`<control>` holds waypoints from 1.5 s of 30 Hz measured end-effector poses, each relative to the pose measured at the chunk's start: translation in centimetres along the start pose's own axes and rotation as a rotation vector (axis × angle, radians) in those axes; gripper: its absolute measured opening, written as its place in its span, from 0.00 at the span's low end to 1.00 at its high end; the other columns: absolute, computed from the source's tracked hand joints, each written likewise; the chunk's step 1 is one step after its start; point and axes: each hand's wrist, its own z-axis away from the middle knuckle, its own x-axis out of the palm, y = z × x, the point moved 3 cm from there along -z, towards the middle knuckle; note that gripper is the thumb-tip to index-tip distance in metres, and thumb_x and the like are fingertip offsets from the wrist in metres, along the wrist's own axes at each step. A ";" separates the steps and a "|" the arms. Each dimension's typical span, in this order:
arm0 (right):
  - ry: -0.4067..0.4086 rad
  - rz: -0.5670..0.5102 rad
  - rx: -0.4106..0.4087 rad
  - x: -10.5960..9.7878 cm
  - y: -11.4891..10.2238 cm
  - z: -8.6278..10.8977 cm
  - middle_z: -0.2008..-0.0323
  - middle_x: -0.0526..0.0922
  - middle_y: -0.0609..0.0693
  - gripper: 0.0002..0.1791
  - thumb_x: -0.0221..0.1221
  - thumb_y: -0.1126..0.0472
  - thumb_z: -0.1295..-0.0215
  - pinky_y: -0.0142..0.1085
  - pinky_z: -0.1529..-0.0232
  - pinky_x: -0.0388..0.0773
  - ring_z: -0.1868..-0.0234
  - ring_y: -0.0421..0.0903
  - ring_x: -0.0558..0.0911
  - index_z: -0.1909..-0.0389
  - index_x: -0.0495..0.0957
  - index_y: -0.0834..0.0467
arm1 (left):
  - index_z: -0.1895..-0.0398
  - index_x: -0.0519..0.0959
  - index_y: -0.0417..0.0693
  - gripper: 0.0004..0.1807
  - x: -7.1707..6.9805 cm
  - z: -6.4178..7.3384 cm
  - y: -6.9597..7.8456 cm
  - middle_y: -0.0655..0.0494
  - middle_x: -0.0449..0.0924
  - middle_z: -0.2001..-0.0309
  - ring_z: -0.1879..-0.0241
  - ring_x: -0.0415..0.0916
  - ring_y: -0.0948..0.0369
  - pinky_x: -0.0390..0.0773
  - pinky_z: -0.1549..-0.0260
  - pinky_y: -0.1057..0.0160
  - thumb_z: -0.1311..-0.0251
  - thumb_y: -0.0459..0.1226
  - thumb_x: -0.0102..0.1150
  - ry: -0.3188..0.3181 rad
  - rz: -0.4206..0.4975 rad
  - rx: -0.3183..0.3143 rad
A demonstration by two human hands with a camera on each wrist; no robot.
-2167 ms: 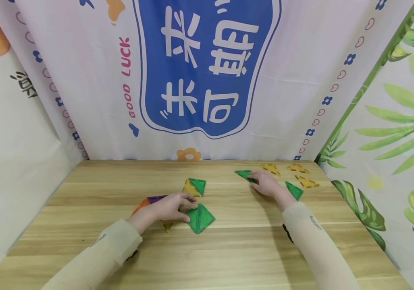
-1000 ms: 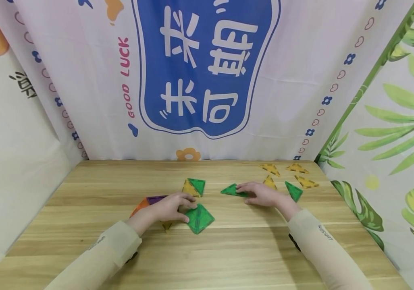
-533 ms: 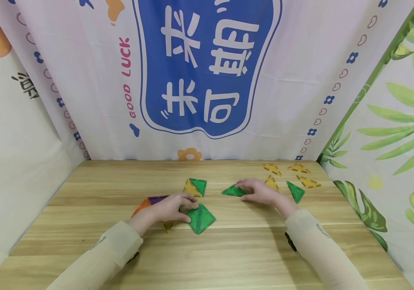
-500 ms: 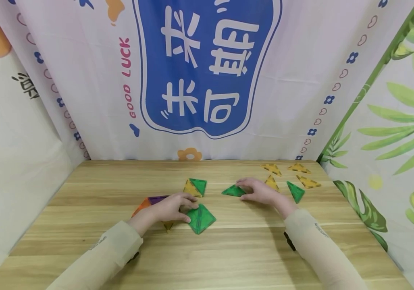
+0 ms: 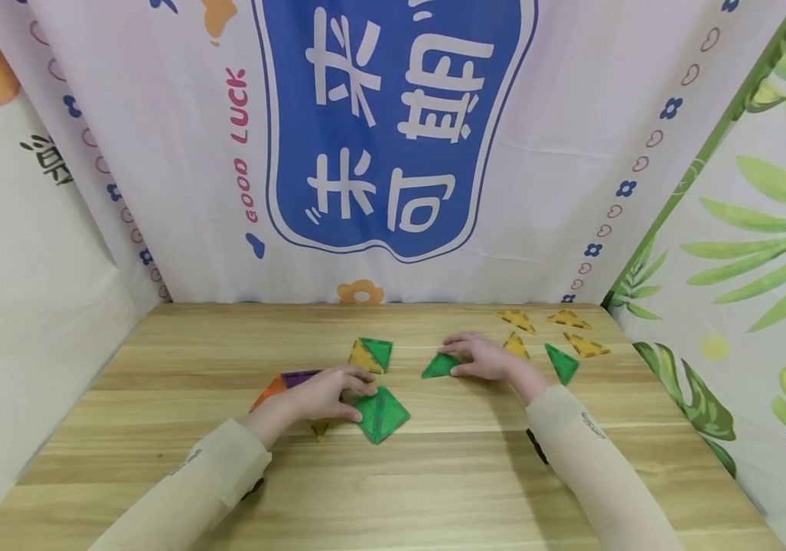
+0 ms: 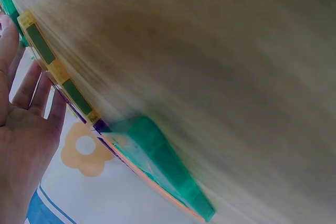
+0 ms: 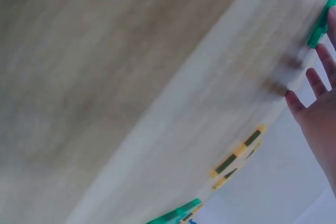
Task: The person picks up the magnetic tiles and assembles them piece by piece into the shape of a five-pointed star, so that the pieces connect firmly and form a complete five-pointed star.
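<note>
In the head view, my left hand (image 5: pixel 320 394) rests on the table's left-centre, its fingers loosely bent. Thumb and fingertips touch the left corner of a green square (image 5: pixel 383 415) of two triangular magnetic tiles. Partly under that hand lie an orange tile (image 5: pixel 269 389), a purple tile (image 5: pixel 296 378) and a yellow tile (image 5: pixel 320 429). A yellow-and-green pair (image 5: pixel 370 355) lies just behind. Further right, my right hand (image 5: pixel 481 357) pinches a green triangular magnetic tile (image 5: pixel 438 366) between thumb and fingers, low over the table. The right wrist view shows this green tile (image 7: pixel 321 27) at its edge.
Right of my right hand are a loose green triangle (image 5: pixel 561 363) and several yellow triangles (image 5: pixel 585 345) near the back right corner. A teal-green tile (image 6: pixel 165 163) looks raised in the left wrist view. A printed cloth (image 5: pixel 544 191) hangs behind the wooden table (image 5: pixel 393 497).
My right hand has drawn the green triangle leftward and nearer from the back, uncovering a yellow triangle. Lately the tile has turned slightly in its fingers. My left hand has stayed put.
</note>
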 end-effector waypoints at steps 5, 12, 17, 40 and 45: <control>-0.062 0.062 -0.048 -0.1 -1.0 -0.6 0.32 0.62 0.60 0.26 0.55 0.55 0.32 0.57 0.33 0.53 0.31 0.61 0.57 0.35 0.67 0.57 | 0.43 0.77 0.47 0.26 -0.2 0.1 0.0 0.48 0.68 0.36 0.37 0.64 0.48 0.69 0.42 0.48 0.47 0.42 0.67 0.002 0.003 0.009; -0.103 0.087 -0.085 0.3 -2.2 -1.7 0.32 0.61 0.59 0.26 0.53 0.58 0.31 0.55 0.32 0.53 0.31 0.60 0.57 0.33 0.66 0.56 | 0.44 0.78 0.46 0.25 -0.2 0.0 -0.1 0.47 0.68 0.37 0.37 0.64 0.48 0.69 0.42 0.48 0.46 0.42 0.67 0.000 0.003 0.021; -0.105 0.107 -0.108 0.9 -3.0 -2.6 0.32 0.63 0.57 0.25 0.53 0.62 0.31 0.54 0.32 0.53 0.31 0.58 0.59 0.33 0.66 0.54 | 0.43 0.77 0.46 0.26 -0.2 -0.1 0.0 0.47 0.68 0.36 0.37 0.64 0.48 0.69 0.42 0.48 0.46 0.42 0.67 -0.012 0.008 0.023; 0.155 0.004 0.211 -2.8 3.7 4.8 0.32 0.59 0.65 0.30 0.58 0.56 0.35 0.62 0.35 0.54 0.32 0.66 0.56 0.33 0.64 0.60 | 0.39 0.73 0.47 0.29 -0.9 -4.8 1.5 0.51 0.72 0.40 0.38 0.65 0.52 0.66 0.39 0.52 0.45 0.44 0.66 0.010 -0.166 0.062; 0.234 0.090 0.314 -2.9 6.6 7.0 0.35 0.63 0.69 0.32 0.60 0.51 0.37 0.62 0.36 0.56 0.35 0.68 0.60 0.35 0.66 0.62 | 0.34 0.67 0.50 0.35 -0.4 -6.9 1.6 0.53 0.64 0.33 0.32 0.56 0.51 0.57 0.34 0.47 0.45 0.48 0.65 0.003 -0.192 0.018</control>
